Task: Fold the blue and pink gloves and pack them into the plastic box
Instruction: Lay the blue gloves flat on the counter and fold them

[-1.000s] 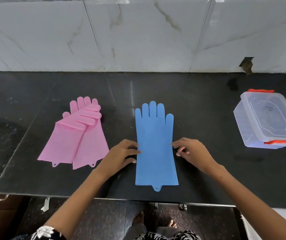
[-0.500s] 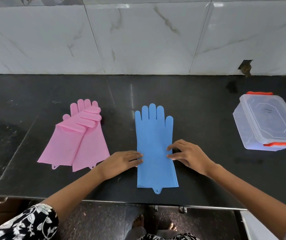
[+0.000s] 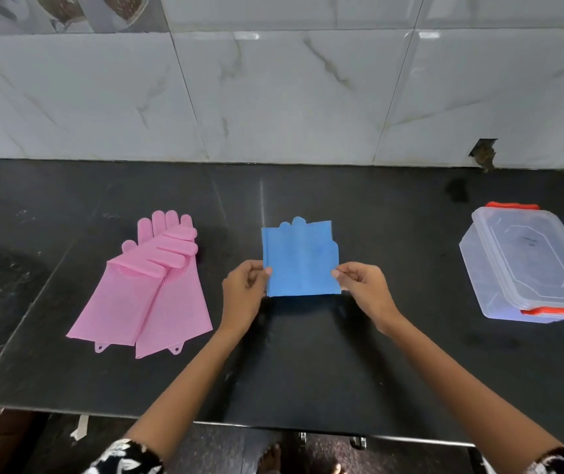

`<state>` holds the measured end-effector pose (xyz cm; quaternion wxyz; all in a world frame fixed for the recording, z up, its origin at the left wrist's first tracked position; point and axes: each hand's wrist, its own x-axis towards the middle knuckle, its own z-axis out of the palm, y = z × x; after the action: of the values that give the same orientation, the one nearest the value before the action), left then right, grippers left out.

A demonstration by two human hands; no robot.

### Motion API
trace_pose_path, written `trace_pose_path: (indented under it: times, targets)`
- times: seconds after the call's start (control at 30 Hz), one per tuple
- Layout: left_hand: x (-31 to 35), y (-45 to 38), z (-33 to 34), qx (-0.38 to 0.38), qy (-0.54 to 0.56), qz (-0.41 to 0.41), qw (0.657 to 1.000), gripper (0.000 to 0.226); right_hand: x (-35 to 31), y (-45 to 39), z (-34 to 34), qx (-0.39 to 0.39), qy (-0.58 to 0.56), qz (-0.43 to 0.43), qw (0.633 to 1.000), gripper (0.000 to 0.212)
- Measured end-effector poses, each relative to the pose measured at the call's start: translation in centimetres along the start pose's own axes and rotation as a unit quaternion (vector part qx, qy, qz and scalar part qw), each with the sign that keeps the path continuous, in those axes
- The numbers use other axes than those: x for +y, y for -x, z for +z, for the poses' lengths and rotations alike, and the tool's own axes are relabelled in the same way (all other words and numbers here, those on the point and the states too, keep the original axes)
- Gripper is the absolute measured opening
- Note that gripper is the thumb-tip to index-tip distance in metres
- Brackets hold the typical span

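Blue gloves [image 3: 299, 260] at counter centre, doubled over, pinched at side edges by left hand [image 3: 243, 291] and right hand [image 3: 364, 289], fingers closed on material. Judged soft, floppy, light, grippy; hold edges near crease. Pink gloves [image 3: 143, 295] at 9 o'clock, unfolded. Plastic box [image 3: 530, 265] at 3 o'clock, lid on.

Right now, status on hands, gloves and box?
Left hand and right hand pinch blue gloves, folded. Pink gloves unfolded. Plastic box lidded.

matt rubbery blue gloves [image 3: 299, 260] and pink gloves [image 3: 143, 295], clear glossy plastic box [image 3: 530, 265], polished black stone counter [image 3: 376, 364]
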<state>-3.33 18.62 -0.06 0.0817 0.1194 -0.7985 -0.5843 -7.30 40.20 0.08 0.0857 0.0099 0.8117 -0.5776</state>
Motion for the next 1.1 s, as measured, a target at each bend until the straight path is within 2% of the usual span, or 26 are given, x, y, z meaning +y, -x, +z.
trace_pose_path:
  times: [0.1,0.17,0.3,0.43,0.57,0.63,0.73,0.83,0.97,1.1]
  targets:
    - [-1.0,-0.4,1.9,0.038,-0.03,-0.091,0.995,0.018,0.9,-0.2,1.2,0.034,0.08,0.04,0.995,0.022]
    - [-1.8,0.6,2.7,0.049,-0.034,-0.081,0.995,0.022,1.7,0.1,1.5,0.04,0.095,0.046,0.994,0.024]
    - [-2.9,2.2,2.9,0.056,-0.076,0.017,0.995,0.018,2.3,0.5,1.6,0.051,0.106,0.038,0.992,0.022]
    - [-3.3,2.3,2.4,0.068,-0.208,0.132,0.967,0.018,2.1,0.7,2.0,0.055,0.112,0.016,0.992,0.026]
    - [-3.0,1.1,1.8,0.032,-0.255,0.21,0.943,0.022,1.8,0.8,1.8,0.068,0.154,-0.061,0.984,0.016]
    - [-3.1,0.2,1.4,0.01,-0.277,0.227,0.934,0.024,1.7,0.8,1.6,0.07,0.19,-0.105,0.974,0.019]
    - [-3.0,-0.9,1.6,-0.005,-0.277,0.211,0.938,0.019,1.5,0.7,1.5,0.078,0.249,-0.109,0.959,0.021]
    - [-2.2,-1.5,2.5,0.026,-0.235,0.16,0.958,0.009,1.0,0.0,1.8,0.097,0.283,-0.076,0.951,0.023]
    - [-1.4,-2.4,3.4,0.084,-0.221,0.112,0.965,0.016,-0.2,-1.3,2.4,0.116,0.335,-0.054,0.933,0.023]
    - [-1.2,-3.4,4.2,0.093,-0.251,0.087,0.96,0.02,-0.1,-2.1,2.9,0.141,0.31,-0.034,0.94,0.022]
